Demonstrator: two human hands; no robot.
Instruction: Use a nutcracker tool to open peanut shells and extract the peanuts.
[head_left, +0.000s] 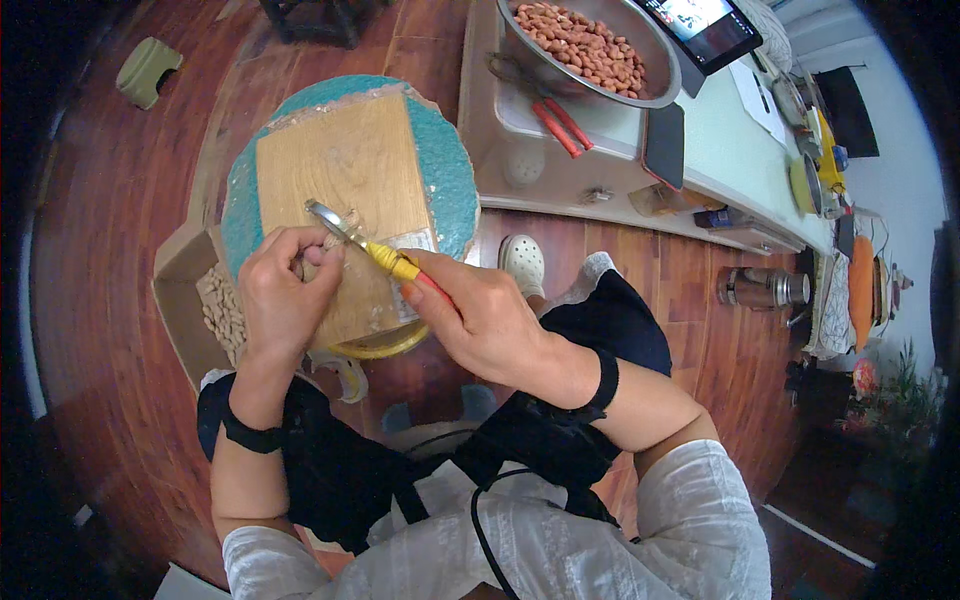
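My left hand (289, 281) pinches an unshelled peanut (330, 241) over a wooden board (337, 165), with part of it hidden by my fingers. My right hand (480, 315) is wrapped around a plier-like hand tool (386, 259) with a metal head and a yellow-and-red handle. The tool's metal head lies close beside the left fingertips; whether it touches the peanut is hard to tell. Shell bits lie on the board near the tool. Beneath the board is a round teal-topped stool (450, 172).
A cardboard box (176, 300) of unshelled peanuts (221, 311) stands left of the stool. On the cabinet at upper right are a metal bowl (664, 67) of shelled peanuts (577, 45), red handles (562, 127) and a tablet (709, 30). A metal flask (761, 289) is on the floor.
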